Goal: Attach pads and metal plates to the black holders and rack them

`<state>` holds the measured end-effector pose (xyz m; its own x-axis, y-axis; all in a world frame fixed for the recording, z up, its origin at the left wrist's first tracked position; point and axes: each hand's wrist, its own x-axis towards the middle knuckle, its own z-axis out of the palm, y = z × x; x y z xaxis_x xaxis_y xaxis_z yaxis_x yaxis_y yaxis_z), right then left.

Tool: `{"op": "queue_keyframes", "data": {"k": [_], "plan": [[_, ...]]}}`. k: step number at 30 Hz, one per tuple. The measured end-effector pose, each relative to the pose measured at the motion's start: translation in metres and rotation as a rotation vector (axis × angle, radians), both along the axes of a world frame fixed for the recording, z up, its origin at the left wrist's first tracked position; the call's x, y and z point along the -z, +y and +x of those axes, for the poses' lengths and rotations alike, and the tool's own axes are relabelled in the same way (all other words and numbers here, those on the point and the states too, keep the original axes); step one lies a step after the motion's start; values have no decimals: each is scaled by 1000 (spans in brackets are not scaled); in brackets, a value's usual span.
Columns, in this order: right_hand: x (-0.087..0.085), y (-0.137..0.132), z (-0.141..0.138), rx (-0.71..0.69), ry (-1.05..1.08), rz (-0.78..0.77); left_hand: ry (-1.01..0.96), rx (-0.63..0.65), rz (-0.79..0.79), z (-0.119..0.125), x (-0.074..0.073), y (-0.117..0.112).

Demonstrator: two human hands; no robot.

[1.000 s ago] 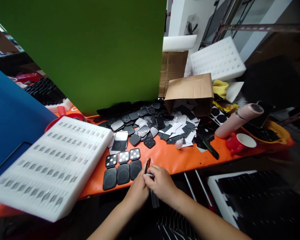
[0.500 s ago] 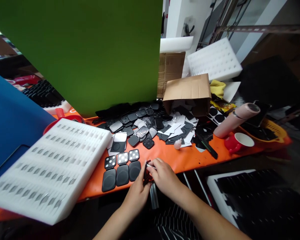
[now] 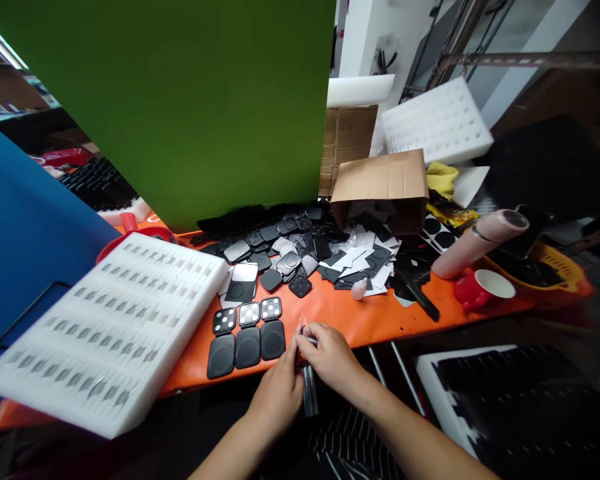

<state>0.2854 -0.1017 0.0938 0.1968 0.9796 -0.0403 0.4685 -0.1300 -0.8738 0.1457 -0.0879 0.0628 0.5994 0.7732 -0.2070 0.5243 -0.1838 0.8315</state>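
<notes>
My left hand [image 3: 279, 385] is closed at the table's front edge around a small dark piece, mostly hidden by the fingers. Against it, my right hand [image 3: 331, 353] pinches a slim metallic tool [image 3: 312, 341], whose kind I cannot make out. The fingertips of both hands meet. Just left of them, three black folding pads [image 3: 247, 347] lie in a row, each with a square flap [image 3: 249, 313] dotted with pale discs. Behind these is a heap of loose black and grey square parts [image 3: 290, 263].
A white foam tray [image 3: 130, 320] with slots lies at the left. Paper-backed sheets [image 3: 365, 263] spill before a cardboard box [image 3: 380, 180]. Further right are a small bottle [image 3: 359, 289], a pink flask [image 3: 475, 247] and a red mug [image 3: 473, 291]. A green panel [image 3: 220, 113] rises behind.
The view has shifted slightly. My left hand has turned, and the dark piece between my hands shows less than before. The right hand keeps its pinch on the metallic tool.
</notes>
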Motion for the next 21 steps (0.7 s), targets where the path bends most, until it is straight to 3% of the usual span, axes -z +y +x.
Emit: {"op": "queue_keyframes", "data": {"k": [3, 6, 8, 10, 13, 16, 21], "plan": [[6, 3, 0, -18, 424, -96, -264, -113, -213, 5, 1, 2], [7, 5, 5, 8, 850, -171, -563, -216, -602, 8, -5, 7], [5, 4, 8, 41, 921, -152, -634, -285, -796, 8, -13, 12], [2, 2, 10, 24, 875, -152, -607, -353, -844, 6, -21, 16], [-1, -2, 9, -40, 718, -143, -531, -414, -719, 5, -27, 19], [-2, -4, 5, -53, 506, -88, -470, -413, -480, 5, -23, 20], [-2, -5, 1, -30, 318, -60, -321, -233, -41, 2, -25, 15]]}}
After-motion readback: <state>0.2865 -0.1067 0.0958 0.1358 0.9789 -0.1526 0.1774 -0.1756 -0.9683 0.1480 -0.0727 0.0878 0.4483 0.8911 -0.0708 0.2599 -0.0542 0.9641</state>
